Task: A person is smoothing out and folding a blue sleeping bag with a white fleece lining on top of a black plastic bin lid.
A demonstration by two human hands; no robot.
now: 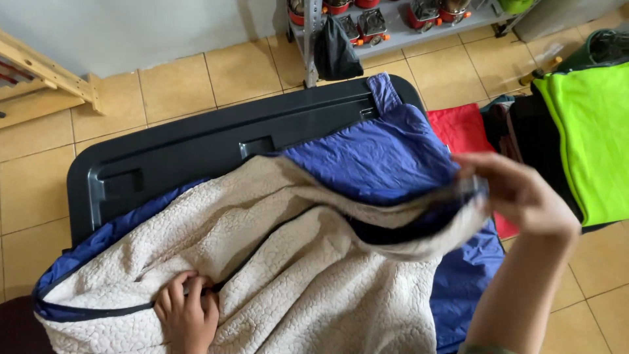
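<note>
Head view, looking down. Left hand (187, 314) lies flat, fingers curled and pressing into the cream fleece lining of a blue nylon jacket (314, 262), right at the dark zip line that runs across the garment; the hand grips nothing, it bears down, seemingly to pin the fabric so it does not slide. Right hand (517, 193) is raised at the right side, fingers pinched closed on the jacket's edge, where blue shell and cream lining meet. That edge is lifted and folded over, so the lining faces up on most of the garment and the blue shell shows on the raised flap and along the right and left margins.

Jacket is spread over a black moulded plastic bench (196, 141), whose far rim and recessed corners remain uncovered. One blue corner reaches the bench's far edge.

Beyond: tan tiled floor (177, 78); a red cloth (462, 128) on the floor just right of the bench; a stack of folded dark garments topped by a bright lime-green one (590, 137) further right. A grey metal shelf (400, 29) with red-and-silver items stands against the wall, a black bag (335, 52) hanging from it. A pale wooden frame (46, 72) sits at upper left.
</note>
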